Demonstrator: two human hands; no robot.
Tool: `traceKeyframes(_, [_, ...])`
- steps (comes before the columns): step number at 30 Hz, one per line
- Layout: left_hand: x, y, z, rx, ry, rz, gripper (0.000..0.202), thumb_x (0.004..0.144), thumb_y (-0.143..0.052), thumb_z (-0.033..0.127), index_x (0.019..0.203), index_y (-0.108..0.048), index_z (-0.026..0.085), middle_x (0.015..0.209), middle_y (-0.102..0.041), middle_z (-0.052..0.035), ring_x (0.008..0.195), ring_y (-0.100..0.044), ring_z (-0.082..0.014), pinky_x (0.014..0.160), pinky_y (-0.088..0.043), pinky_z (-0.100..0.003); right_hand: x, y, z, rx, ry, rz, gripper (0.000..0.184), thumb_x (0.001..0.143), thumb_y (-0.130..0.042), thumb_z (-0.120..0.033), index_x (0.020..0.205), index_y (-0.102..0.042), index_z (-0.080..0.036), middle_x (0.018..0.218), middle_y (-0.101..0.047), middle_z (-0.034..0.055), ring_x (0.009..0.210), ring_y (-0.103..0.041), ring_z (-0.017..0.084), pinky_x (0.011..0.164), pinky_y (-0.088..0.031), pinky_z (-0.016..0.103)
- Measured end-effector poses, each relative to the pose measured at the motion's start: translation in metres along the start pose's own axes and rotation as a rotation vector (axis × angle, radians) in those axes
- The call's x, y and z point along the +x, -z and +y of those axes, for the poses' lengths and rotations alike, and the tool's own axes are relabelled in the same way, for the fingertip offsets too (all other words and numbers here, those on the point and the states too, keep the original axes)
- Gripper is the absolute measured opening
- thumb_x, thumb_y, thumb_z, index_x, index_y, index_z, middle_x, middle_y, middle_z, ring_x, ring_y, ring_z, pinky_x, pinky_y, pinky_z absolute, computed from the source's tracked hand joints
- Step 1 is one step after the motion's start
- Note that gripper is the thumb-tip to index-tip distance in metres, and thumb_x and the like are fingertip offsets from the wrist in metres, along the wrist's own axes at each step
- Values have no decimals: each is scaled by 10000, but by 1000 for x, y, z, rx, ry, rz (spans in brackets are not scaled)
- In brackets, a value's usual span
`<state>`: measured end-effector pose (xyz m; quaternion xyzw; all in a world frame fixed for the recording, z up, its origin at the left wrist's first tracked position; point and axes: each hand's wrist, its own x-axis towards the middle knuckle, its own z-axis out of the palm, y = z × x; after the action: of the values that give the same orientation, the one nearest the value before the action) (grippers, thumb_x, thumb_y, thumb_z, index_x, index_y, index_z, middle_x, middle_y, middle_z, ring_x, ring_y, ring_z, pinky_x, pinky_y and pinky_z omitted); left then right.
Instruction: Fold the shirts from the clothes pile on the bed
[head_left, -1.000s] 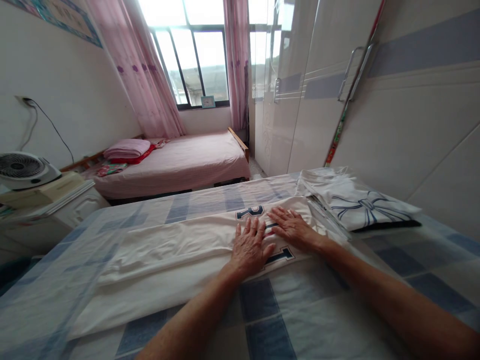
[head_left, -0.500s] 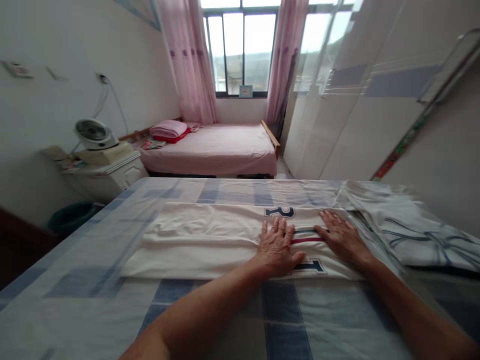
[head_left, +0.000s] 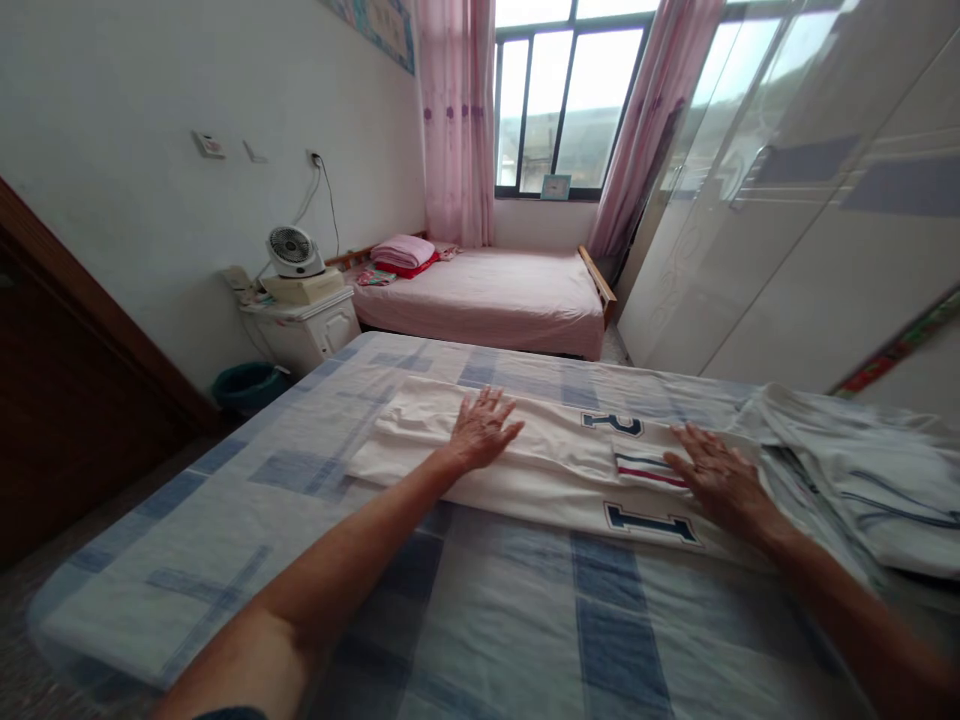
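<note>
A white garment [head_left: 555, 490], folded into a long strip, lies across the checked bed. It bears dark letters and a striped band [head_left: 651, 468] of navy and red; whether it is a shirt I cannot tell for sure. My left hand [head_left: 484, 430] is over the middle of the strip, fingers spread, touching or just above the cloth. Flat on the lettered end, beside the striped band, rests my right hand [head_left: 716, 480], its fingers apart. Neither hand grips the fabric. More white clothes [head_left: 885, 480] with dark lines are piled right of my right hand.
A blue-and-white checked sheet [head_left: 495, 610] covers the near bed. Beyond stands a pink bed [head_left: 495, 295] below the window. At the left are a fan [head_left: 294, 250] on a white cabinet [head_left: 322, 325] and a green bin [head_left: 251, 385]. A glossy wardrobe [head_left: 720, 290] lines the right.
My left hand has moved left along the garment, away from the lettering, uncovering the striped band. My right hand stays near the lettered end. The view has turned left.
</note>
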<state>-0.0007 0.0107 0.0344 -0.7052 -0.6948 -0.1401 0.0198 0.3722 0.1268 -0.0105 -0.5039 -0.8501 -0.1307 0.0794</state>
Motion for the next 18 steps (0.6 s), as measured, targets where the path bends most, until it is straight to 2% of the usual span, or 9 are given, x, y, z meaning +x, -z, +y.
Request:
traceKeyframes(3, [-34, -1, -56, 95, 110, -32, 578, 922, -300, 514, 1381, -416, 183, 1481, -337, -131, 1388, -234, -284, 1104, -177, -512, -2, -5, -10, 30, -42, -32, 608, 907, -205, -494, 1385, -420, -185, 1476, -353, 100, 1342, -325, 291, 1052, -290, 532])
traceKeyframes(6, [-61, 0, -89, 141, 190, -30, 584, 932, -289, 481, 1376, -416, 123, 1476, -337, -153, 1377, -266, -264, 1117, -181, -453, -5, -13, -10, 37, -47, -35, 623, 901, -214, -511, 1384, -428, -181, 1478, -347, 97, 1332, -342, 295, 1060, -290, 514])
traceKeyframes(10, [-72, 13, -105, 123, 336, 27, 520, 918, -351, 445, 1297, -493, 120, 1431, -410, -160, 1332, -346, -263, 1076, -272, -425, -4, -13, -8, 36, -37, -40, 649, 900, -191, -505, 1382, -432, -143, 1473, -350, 112, 1329, -344, 307, 1051, -304, 520])
traceKeyframes(14, [-70, 36, -117, 8, 573, 127, 361, 884, -418, 342, 1091, -613, 121, 1163, -621, -166, 1114, -551, -235, 948, -384, -303, -3, -8, -9, 45, -14, -38, 636, 898, -199, -491, 1357, -464, -140, 1451, -385, 125, 1327, -351, 301, 1044, -321, 516])
traceKeyframes(18, [-71, 51, -133, -102, 705, 114, 327, 853, -446, 374, 913, -656, 130, 915, -680, -137, 915, -618, -241, 782, -423, -288, -3, -10, -10, 41, -16, -28, 623, 889, -234, -496, 1339, -486, -145, 1447, -392, 124, 1327, -351, 299, 1049, -317, 506])
